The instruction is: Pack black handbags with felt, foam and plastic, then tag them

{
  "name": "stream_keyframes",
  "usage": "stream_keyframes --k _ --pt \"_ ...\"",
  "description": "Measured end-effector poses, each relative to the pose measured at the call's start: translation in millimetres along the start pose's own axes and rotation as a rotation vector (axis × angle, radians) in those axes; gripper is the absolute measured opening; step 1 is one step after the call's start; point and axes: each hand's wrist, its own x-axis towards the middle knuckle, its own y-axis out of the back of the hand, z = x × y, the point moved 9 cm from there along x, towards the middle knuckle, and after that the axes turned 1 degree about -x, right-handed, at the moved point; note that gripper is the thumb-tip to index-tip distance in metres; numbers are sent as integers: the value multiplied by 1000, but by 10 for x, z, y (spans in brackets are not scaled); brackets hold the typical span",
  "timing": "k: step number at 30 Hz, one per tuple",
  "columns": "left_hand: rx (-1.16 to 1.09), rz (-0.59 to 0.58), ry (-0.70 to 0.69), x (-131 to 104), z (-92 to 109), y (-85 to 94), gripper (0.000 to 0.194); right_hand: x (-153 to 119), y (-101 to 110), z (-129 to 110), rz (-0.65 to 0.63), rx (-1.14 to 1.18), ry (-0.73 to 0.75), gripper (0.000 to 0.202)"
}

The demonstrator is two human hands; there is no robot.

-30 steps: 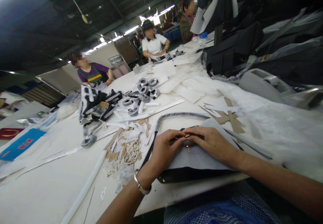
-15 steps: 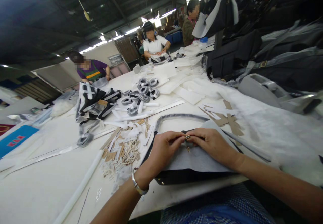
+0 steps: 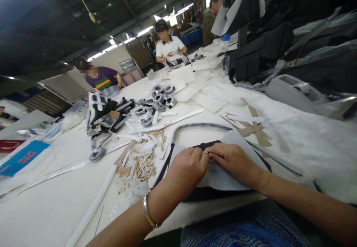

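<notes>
Head camera view: two bare hands worked close together over one black bag lying on the white counter, directly before the wearer. Compared with half a second earlier, the left hand had rolled over, so its back faced up and hid more of the small gold-coloured metal fitting at the bag's upper middle. More of the bag's black top edge showed too. The right hand had stayed almost where it was, thumb and fingertips pinched narrow on that fitting. The left fingers were curled in against it; whether they gripped it could not be told.

One pale, thin sheet covered the bag's face, and one dark handle wrapped in clear plastic arched beyond it. One silver bracelet circled the left wrist. Farther off were one blue box with red letters, one tangle of cream cord and three co-workers.
</notes>
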Motion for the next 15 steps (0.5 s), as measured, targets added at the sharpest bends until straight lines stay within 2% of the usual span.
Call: stream_keyframes --k 3,8,11,15 --pt "-45 12 35 19 -2 -14 17 -4 -2 -17 0 -11 14 21" --pt "-505 -69 290 9 -346 -230 11 -26 -3 2 2 0 9 19" --pt "-638 -81 332 6 -453 -317 9 -36 -10 7 -1 7 15 20" --pt "-805 -97 380 -12 -499 -430 11 -46 -8 13 4 29 23 20"
